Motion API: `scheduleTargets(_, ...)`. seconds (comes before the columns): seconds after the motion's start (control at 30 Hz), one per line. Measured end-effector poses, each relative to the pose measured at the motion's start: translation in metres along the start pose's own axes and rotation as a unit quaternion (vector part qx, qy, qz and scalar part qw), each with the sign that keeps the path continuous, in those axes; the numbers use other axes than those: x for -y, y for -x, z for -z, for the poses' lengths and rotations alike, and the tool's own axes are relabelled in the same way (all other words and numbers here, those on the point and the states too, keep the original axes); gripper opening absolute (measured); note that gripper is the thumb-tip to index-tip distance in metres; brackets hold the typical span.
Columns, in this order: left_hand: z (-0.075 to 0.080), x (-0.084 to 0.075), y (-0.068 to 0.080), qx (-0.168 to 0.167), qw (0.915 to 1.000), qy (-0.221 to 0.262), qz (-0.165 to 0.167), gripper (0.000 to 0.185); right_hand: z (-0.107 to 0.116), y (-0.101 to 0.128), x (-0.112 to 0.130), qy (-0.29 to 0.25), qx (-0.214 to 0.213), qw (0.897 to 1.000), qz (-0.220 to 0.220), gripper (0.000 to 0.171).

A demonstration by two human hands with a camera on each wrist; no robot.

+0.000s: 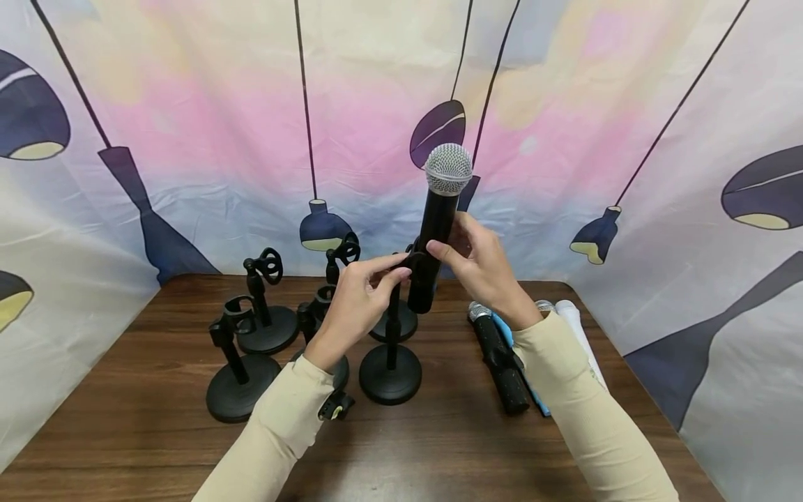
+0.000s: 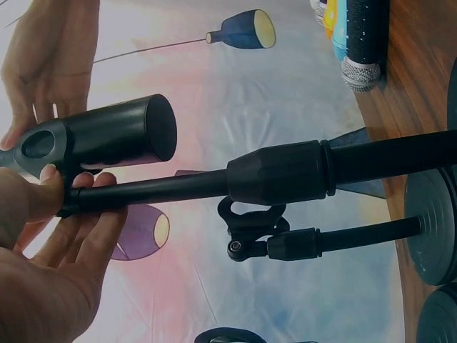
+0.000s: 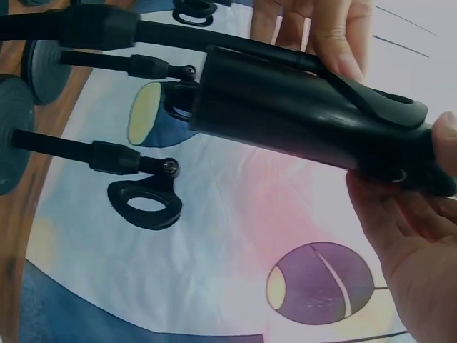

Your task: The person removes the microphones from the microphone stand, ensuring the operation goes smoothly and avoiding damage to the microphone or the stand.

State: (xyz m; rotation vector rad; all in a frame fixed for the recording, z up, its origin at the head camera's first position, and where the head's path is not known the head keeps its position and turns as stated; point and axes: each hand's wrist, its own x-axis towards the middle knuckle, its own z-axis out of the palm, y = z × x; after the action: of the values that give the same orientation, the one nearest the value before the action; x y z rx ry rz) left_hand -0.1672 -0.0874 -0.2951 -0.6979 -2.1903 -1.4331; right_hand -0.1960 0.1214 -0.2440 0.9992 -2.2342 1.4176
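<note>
A black microphone (image 1: 434, 230) with a silver mesh head stands nearly upright above the table, seated in the clip (image 1: 414, 262) of a black desk stand (image 1: 390, 373). My right hand (image 1: 448, 245) grips the microphone's body from the right. My left hand (image 1: 392, 269) pinches the clip from the left. In the left wrist view, the microphone's flat bottom end (image 2: 125, 134) pokes through the clip (image 2: 41, 145) beside the stand's pole (image 2: 278, 175), with my left fingers (image 2: 50, 214) round the clip. The right wrist view shows the microphone body (image 3: 285, 107) in the clip (image 3: 385, 107).
Several other black stands with empty clips stand to the left and behind, such as one (image 1: 238, 390) at the front left and another (image 1: 268, 328) further back. A black glitter microphone (image 1: 502, 362), a blue one and a white one (image 1: 574, 322) lie on the wooden table (image 1: 144, 432) at right.
</note>
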Motion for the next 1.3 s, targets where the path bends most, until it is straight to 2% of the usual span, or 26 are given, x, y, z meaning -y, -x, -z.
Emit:
scheduleTargets(0.17, -0.001, 0.0, 0.0, -0.002, 1.0, -0.007, -0.004, 0.032, 0.001, 0.003, -0.004, -0.043, 0.021, 0.999, -0.002, 0.047)
scheduleTargets(0.3, -0.002, 0.0, 0.0, -0.006, 1.0, -0.007, -0.003, 0.032, -0.001, 0.003, -0.006, -0.028, 0.002, 1.0, -0.003, 0.039)
scheduleTargets(0.47, -0.002, 0.002, 0.001, -0.012, 0.9999, -0.003, -0.002, 0.032, -0.005, 0.003, -0.006, 0.007, -0.024, 0.999, 0.022, 0.037)
scheduleTargets(0.7, -0.003, 0.001, 0.001, -0.014, 0.9998, -0.007, -0.008, 0.032, -0.004, 0.004, -0.011, -0.064, 0.016, 0.998, 0.008, 0.048)
scheduleTargets(0.87, -0.004, 0.001, 0.001, -0.012, 0.9999, -0.006, -0.004, 0.032, -0.003, 0.005, -0.01, -0.029, -0.012, 0.999, 0.007, 0.038)
scheduleTargets(0.97, -0.004, 0.001, 0.001, -0.012, 0.9999, -0.005, -0.002, 0.032, -0.003, 0.004, -0.009, -0.019, -0.017, 1.0, 0.016, 0.039)
scheduleTargets(1.07, -0.003, 0.001, 0.001, -0.016, 0.9999, -0.005, -0.002, 0.032, -0.004, 0.003, -0.01, -0.034, -0.005, 0.999, 0.018, 0.041)
scheduleTargets(1.17, -0.003, 0.001, 0.001, -0.016, 0.9998, -0.008, -0.004, 0.032, -0.004, 0.003, -0.015, -0.071, 0.007, 0.997, 0.018, 0.042)
scheduleTargets(1.3, -0.003, 0.001, 0.001, -0.015, 0.9998, -0.01, -0.007, 0.033, -0.006, 0.003, -0.02, -0.085, -0.001, 0.996, 0.039, 0.042)
